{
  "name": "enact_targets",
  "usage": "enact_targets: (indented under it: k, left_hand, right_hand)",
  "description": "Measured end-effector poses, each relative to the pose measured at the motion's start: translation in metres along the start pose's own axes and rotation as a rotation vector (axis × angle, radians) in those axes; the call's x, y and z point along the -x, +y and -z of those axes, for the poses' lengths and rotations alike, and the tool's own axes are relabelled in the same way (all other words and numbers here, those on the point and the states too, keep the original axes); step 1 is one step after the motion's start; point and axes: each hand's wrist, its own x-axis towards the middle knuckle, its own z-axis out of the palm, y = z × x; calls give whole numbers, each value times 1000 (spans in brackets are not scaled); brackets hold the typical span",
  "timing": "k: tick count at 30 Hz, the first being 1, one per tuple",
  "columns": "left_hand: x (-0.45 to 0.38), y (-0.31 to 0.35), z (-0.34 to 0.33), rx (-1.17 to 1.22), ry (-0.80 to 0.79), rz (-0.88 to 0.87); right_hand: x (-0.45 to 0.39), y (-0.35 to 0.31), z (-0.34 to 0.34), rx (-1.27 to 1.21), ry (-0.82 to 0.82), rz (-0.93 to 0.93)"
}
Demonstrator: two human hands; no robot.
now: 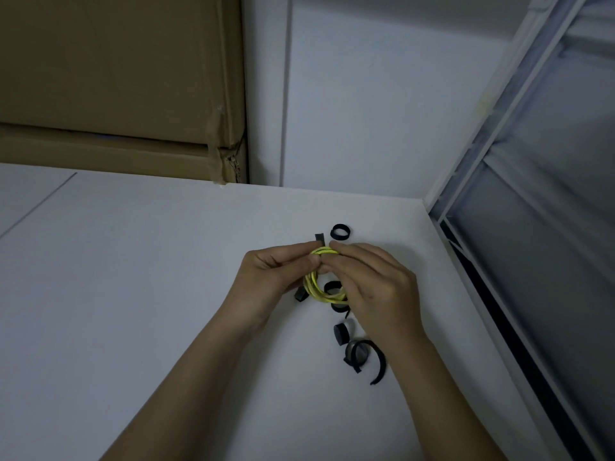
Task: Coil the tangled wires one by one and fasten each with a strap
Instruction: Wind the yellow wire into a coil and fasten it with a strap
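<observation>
Two hands meet above a white table [139,294]. The left hand [266,277] and right hand [369,287] both pinch the top of a small yellow wire coil [316,287], where a black strap [320,240] pokes up. The wire looks light and springy, likely to unwind if released, so it seems best held across all loops. Spare straps [340,232] lie nearby.

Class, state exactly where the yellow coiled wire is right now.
In the head view, the yellow coiled wire is right of centre, held above the white table between left hand and right hand.
</observation>
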Motion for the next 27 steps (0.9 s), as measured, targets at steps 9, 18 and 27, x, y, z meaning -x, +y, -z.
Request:
enact_targets:
  k: [9, 18, 27]
  left_hand:
    - [3, -5, -2, -170, -30, -84]
    - [4, 0, -2, -320, -23, -183]
    - [4, -2, 1, -388, -44, -194]
  right_hand:
    - [-4, -11, 1, -84, -23, -259]
    - [-8, -11, 10, -599, -132, -647]
    - [-6, -11, 6, -615, -97, -601]
